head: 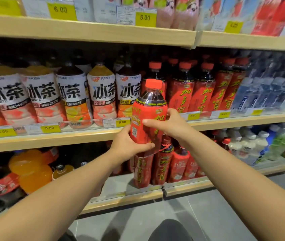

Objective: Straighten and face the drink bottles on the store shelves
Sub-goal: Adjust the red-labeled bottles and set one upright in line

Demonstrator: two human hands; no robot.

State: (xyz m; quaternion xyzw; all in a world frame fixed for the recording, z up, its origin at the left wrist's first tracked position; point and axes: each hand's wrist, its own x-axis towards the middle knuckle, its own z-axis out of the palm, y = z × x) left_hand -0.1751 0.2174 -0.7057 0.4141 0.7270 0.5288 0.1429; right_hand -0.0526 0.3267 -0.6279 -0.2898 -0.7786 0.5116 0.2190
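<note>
The red bottle (148, 115) is held in the air, upright, in front of the middle shelf (68, 138). It sits level with the boundary between the row of tea bottles (70, 96) and the row of matching red bottles (181, 94). It is not resting on any shelf.

Hand state:
- The left hand (129, 146) grasps the lower body of the bottle, with the thumb wrapped across the front.
- The right hand (171, 126) grasps the label zone from the right side, with the thumb lying across the front.

Handling assessment:
- The bottle appears full of dark liquid up to the neck, so it is probably fairly heavy for its size.
- The plastic wall is likely to flex under a hard squeeze.
- The glossy sleeve label may be slippery.
- Take hold at the mid-body, with support near the base. Do not lift by the cap (153, 83) alone.

The QR-code panel faces the viewer and the main lettering is turned to the right. The bottle probably needs rotating before it is set down.
</note>
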